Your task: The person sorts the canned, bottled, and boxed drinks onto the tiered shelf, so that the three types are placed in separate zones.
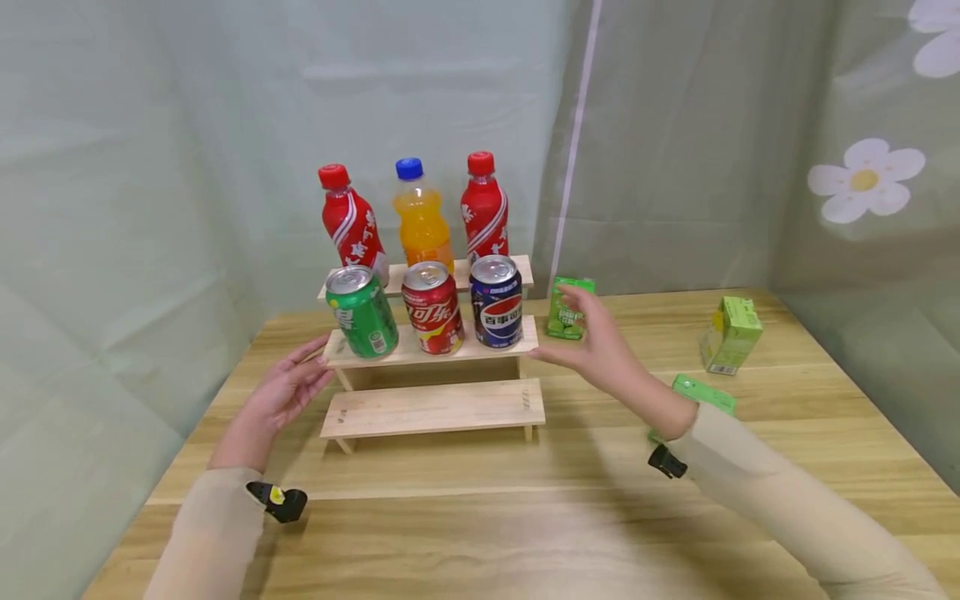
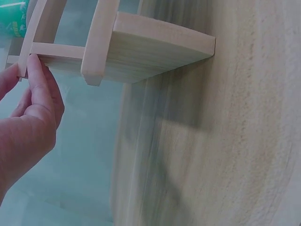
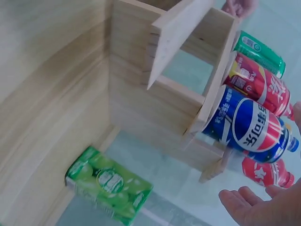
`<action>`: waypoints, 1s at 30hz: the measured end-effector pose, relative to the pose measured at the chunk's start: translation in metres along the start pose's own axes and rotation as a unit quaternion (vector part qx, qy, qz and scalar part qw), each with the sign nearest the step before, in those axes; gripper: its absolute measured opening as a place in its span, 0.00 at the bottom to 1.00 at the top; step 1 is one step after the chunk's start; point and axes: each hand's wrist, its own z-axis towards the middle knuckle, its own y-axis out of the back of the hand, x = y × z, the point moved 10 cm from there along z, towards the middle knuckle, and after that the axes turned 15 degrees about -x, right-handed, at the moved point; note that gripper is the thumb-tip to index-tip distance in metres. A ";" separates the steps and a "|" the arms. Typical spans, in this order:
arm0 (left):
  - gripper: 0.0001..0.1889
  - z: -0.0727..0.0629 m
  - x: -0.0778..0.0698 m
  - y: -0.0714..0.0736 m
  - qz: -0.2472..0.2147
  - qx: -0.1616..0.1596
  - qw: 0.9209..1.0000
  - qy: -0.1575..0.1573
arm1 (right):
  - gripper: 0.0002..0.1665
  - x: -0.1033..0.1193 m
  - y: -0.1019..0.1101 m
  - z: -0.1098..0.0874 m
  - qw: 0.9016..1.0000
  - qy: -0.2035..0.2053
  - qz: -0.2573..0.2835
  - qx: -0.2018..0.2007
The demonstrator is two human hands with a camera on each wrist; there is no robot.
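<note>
Sleeves (image 1: 780,492), left hand (image 1: 291,385) pinching rack (image 1: 435,408), right hand (image 1: 602,343) spread, 3 green cartons (image 1: 735,333) in head view, 1 at right wrist

Left of the frame's centre we see a stepped rack (image 1: 435,410) on a table (image 1: 450,542), three bottles (image 1: 422,218) on its top step behind three cans (image 1: 432,315) on its middle one. Right of the rack we find one carton (image 1: 563,323), with two more cartons (image 1: 732,335) farther toward the frame's right edge.
</note>
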 end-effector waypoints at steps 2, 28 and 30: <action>0.20 0.000 -0.001 0.001 0.000 -0.001 1.000 -0.002 | 0.55 -0.002 0.006 -0.004 1.000 0.005 -0.005 0.002; 0.18 -0.004 -0.002 0.000 0.049 -0.041 0.998 -0.001 | 0.50 -0.051 0.102 -0.069 0.988 0.030 -0.144 -0.050; 0.17 -0.004 -0.002 0.002 0.055 -0.051 0.997 0.001 | 0.50 -0.059 0.107 -0.073 0.987 0.022 -0.152 -0.055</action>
